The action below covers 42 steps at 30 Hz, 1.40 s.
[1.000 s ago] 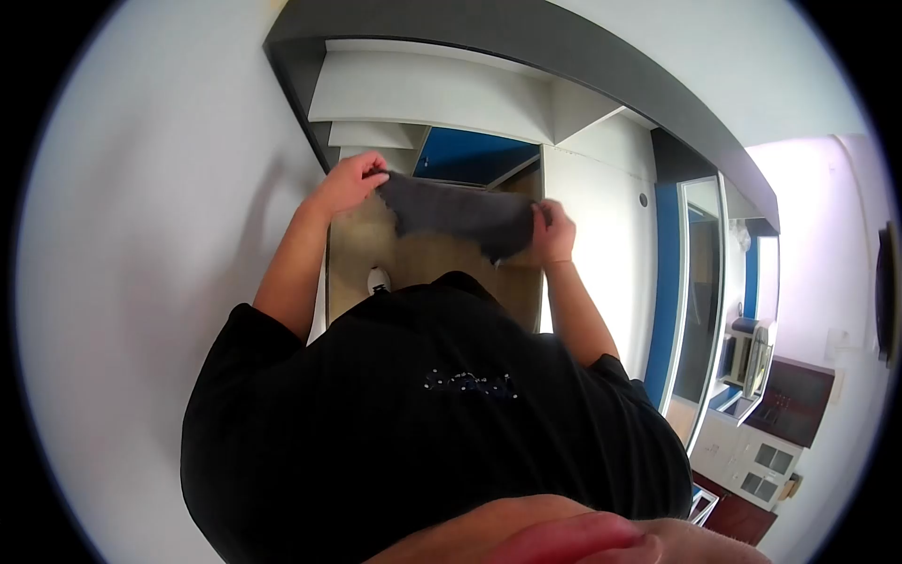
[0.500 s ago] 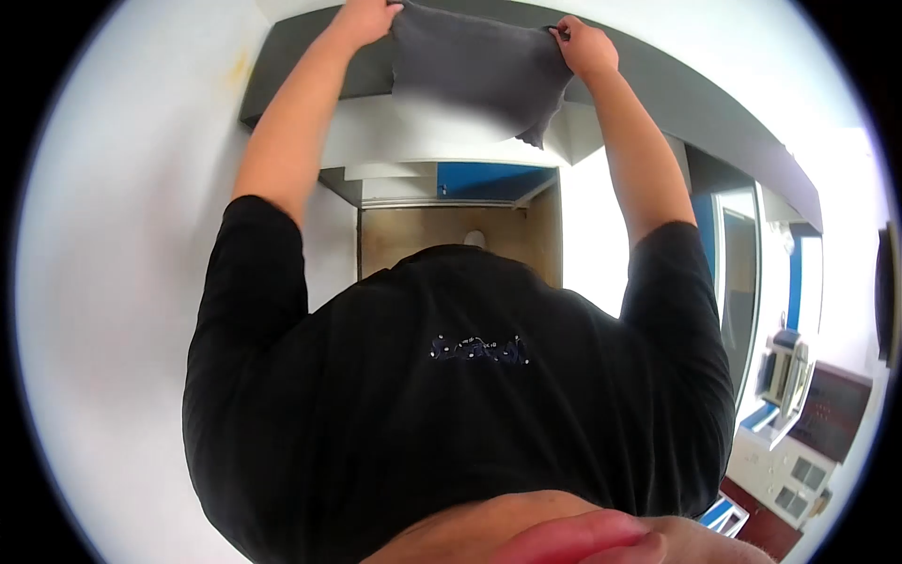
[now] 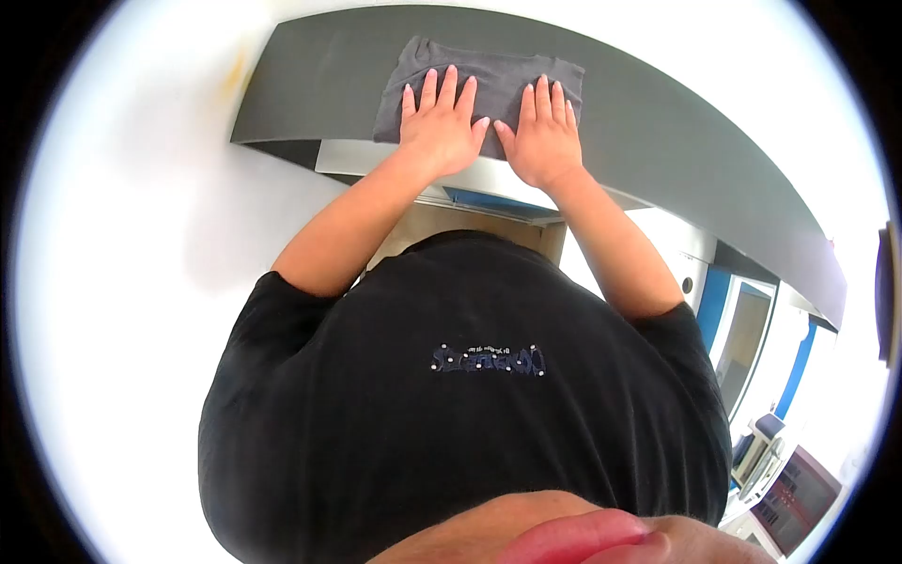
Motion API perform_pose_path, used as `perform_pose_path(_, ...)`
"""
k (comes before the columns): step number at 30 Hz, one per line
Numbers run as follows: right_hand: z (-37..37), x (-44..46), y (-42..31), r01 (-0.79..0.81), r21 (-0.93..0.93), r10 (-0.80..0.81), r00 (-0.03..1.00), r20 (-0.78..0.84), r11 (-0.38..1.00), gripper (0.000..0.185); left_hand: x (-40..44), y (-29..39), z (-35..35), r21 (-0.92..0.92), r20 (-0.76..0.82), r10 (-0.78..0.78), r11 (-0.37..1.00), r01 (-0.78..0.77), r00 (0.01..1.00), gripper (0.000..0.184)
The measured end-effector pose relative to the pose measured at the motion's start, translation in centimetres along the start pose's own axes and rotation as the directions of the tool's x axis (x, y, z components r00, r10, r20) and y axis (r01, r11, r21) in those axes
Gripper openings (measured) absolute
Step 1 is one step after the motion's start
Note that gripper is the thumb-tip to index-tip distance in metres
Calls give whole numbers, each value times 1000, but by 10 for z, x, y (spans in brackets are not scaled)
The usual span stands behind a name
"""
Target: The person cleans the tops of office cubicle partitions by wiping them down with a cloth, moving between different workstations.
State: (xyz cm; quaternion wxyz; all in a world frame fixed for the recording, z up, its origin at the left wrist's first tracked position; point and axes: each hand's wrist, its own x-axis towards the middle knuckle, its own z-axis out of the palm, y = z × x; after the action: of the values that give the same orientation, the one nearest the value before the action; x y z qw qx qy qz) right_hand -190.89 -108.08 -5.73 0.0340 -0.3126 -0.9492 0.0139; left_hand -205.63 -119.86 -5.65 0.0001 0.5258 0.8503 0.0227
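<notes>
A grey cloth [image 3: 489, 70] lies spread on the dark grey countertop [image 3: 319, 75], with slight wrinkles and a raised fold at its top left corner. My left hand [image 3: 440, 127] rests palm down on its left part, fingers spread and pointing away from me. On the right part, my right hand [image 3: 545, 136] is also flat, its fingers a little apart. The two thumbs point toward each other near the cloth's near edge. Both palms cover some of the cloth.
A white wall [image 3: 160, 188] stands at the left, where the countertop ends. The countertop curves away to the right. Beneath it are a pale cabinet front and a blue panel [image 3: 493, 202]. A glass-fronted door [image 3: 752, 329] and an appliance [image 3: 759, 456] are at the right.
The cloth was held up by its upper corners, pinched in both hands. Now it lies on the countertop, and my hands have come closer together, opened and flattened on it.
</notes>
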Motion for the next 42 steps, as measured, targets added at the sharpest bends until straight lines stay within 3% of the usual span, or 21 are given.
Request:
perform_pose_path(15, 20, 134, 55, 24, 18, -22, 996, -92, 1000, 82, 155, -12, 15, 35, -88, 29, 999, -26, 996, 70)
perform_pose_path(17, 19, 134, 54, 36, -54, -42, 993, -110, 998, 80, 159, -11, 15, 47, -89, 9, 999, -5, 996, 72)
perform_pose_path(18, 19, 134, 54, 38, -63, -46, 992, -122, 997, 80, 154, -9, 5, 9, -54, -1, 1000, 1, 999, 70)
perform_pose_path(19, 12, 133, 51, 35, -112, -46, 994, -96, 993, 79, 149, -3, 5, 72, -123, 34, 997, -25, 992, 63)
perform_pose_path(21, -10, 126, 43, -11, 8, 11, 998, 59, 1000, 78, 152, 3, -22, 27, 148, -32, 999, 28, 989, 75)
perform_pose_path(22, -14, 128, 44, -4, 11, 3, 998, 62, 1000, 80, 152, -1, -20, 24, 78, -8, 1000, 6, 997, 72)
perform_pose_path(30, 10, 110, 23, 15, -81, -14, 1000, 15, 997, 81, 102, -15, -22, 3, 14, 17, 1000, -17, 1000, 71)
perform_pose_path(31, 24, 99, 22, 15, -118, -23, 998, -64, 993, 79, 92, -20, -12, 0, 2, 13, 1000, -13, 1000, 71)
perform_pose_path(33, 34, 82, 8, 18, -158, -42, 988, -150, 987, 77, 69, -32, 21, -23, -165, 60, 998, -64, 984, 69)
perform_pose_path(42, 20, 22, -105, 32, -118, -33, 999, -5, 993, 76, -34, -78, 19, -46, -140, -7, 999, 0, 990, 64)
